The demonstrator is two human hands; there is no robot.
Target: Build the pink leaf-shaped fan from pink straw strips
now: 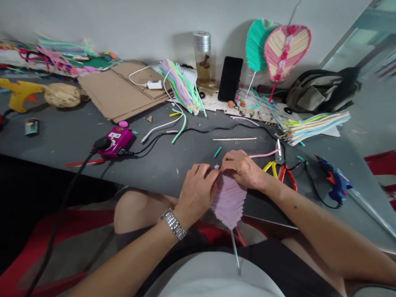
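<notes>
A pale pink hand fan [229, 202], covered in rows of fuzzy pipe cleaner, points away from me over the table's front edge, its thin stick [235, 251] reaching toward my lap. My left hand [199, 189] grips the fan's far left edge between thumb and fingers. At the same far edge, the fingertips of my right hand [241, 169] are pinched together. A small lilac tuft [216, 167] shows between the two hands. From beside my right hand a pink pipe cleaner [266, 154] runs right toward the pliers [280, 165]; whether the fingers hold it is hidden.
A blue glue gun [335, 181] lies right, a yellow one [23, 93] far left. A purple power strip [116, 141] trails black cords. Pipe cleaner bundles [182, 84], cardboard [120, 90], a bottle [203, 57], a phone [230, 78] and two finished fans [287, 51] stand or lie behind.
</notes>
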